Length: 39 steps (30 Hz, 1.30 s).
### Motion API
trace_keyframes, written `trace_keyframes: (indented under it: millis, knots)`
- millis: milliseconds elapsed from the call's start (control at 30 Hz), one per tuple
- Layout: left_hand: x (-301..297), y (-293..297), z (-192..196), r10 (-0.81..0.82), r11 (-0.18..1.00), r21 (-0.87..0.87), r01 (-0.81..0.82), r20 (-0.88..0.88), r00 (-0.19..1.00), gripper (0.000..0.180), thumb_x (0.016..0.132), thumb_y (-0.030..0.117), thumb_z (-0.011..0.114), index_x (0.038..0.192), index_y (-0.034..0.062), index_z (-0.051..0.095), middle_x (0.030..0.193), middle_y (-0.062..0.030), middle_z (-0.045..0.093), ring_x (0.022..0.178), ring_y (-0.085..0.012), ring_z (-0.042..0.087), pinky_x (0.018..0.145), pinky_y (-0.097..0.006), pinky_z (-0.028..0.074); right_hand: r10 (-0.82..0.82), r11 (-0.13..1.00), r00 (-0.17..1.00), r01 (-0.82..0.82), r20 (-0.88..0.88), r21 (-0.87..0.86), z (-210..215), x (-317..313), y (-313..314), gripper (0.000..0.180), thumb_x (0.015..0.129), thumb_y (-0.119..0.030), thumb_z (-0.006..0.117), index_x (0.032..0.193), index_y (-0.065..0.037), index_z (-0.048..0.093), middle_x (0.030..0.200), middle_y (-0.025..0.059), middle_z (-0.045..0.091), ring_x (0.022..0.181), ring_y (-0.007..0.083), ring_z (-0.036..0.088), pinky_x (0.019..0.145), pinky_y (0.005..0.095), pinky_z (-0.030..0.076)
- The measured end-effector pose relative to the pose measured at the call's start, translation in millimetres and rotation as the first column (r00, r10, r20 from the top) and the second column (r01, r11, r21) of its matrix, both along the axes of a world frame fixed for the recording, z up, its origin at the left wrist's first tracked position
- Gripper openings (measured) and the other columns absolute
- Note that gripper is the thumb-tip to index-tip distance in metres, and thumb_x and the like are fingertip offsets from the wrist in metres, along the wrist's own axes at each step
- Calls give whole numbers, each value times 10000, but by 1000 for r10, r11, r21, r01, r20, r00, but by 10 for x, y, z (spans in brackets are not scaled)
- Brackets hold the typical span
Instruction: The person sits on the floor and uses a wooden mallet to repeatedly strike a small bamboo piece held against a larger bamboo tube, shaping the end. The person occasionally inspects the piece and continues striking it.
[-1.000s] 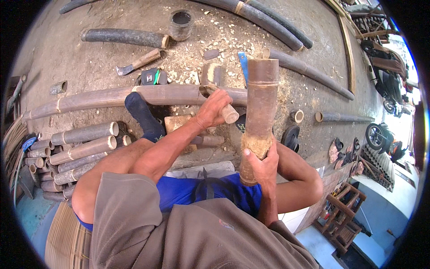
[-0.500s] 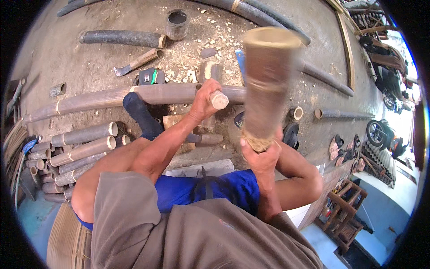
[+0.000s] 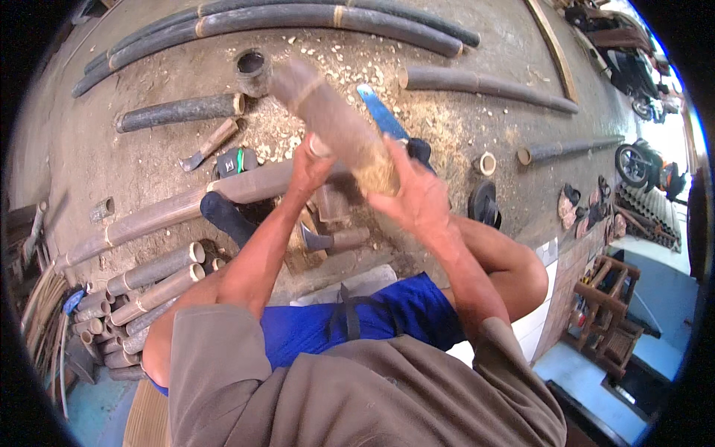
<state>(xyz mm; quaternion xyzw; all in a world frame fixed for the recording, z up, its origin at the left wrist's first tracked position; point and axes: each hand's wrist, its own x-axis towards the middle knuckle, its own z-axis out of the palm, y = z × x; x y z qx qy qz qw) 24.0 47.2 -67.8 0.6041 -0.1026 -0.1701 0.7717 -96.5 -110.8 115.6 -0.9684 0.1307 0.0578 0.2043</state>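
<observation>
Head view: the bamboo piece [image 3: 331, 123] now lies tilted, top swung leftward from upright a second ago (mid-turn, probably). Right hand [image 3: 417, 197] cups its frayed end; left hand [image 3: 311, 160] grips a short peg, I think, against it, above the floor [image 3: 462, 112].

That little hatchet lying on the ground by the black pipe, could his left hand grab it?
Probably not right now: the left hand is gripping the bamboo piece, and the hatchet lies apart across the long pole.
</observation>
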Motion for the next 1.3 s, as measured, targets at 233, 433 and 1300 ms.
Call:
trace_keyframes:
  millis: [233,433,1300]
  knots:
    - [374,101,-35,-127,918,384,101,43,991,375,855,134,859,1163,-10,700,1032,-42,765,893,-127,707,827,-308,581,43,999,998,-42,36,-22,10,395,-102,929,775,-511,803,1544,-131,446,987,273,743,874,449,744,791,528,595]
    - [369,98,41,-137,913,384,134,-19,990,287,895,127,824,1131,-6,732,1072,-41,772,938,-125,702,819,-309,561,-9,997,998,13,57,-71,-123,492,-104,888,774,-507,797,1539,-218,451,863,230,744,806,412,760,729,542,598]
    - [616,62,-178,36,954,296,-43,28,999,192,891,221,774,935,56,686,824,25,655,729,-88,580,646,-317,475,73,997,997,-73,3,-18,130,1134,-283,868,787,-522,773,1531,-190,474,925,258,755,869,454,745,775,545,591]
